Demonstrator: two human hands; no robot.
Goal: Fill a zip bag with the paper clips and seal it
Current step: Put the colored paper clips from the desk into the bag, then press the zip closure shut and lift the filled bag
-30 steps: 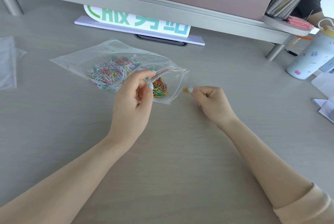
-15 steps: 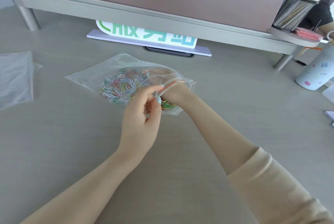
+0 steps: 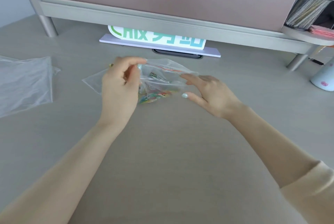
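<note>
2 hands: left hand (image 3: 119,86) pinches 1 zip bag (image 3: 159,79); right hand (image 3: 211,91) spread, touching it

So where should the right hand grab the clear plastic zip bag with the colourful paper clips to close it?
Probably at the red zip strip along the mouth of the clear plastic zip bag, coming from its right end. The left hand already pinches the left end there, and the colourful paper clips sag low, away from the strip. The right hand hovers open beside that end.

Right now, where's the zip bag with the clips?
Head view, centre: the zip bag is between both hands, left hand pinching its top edge, right hand at its right end, just before the sign.
</note>
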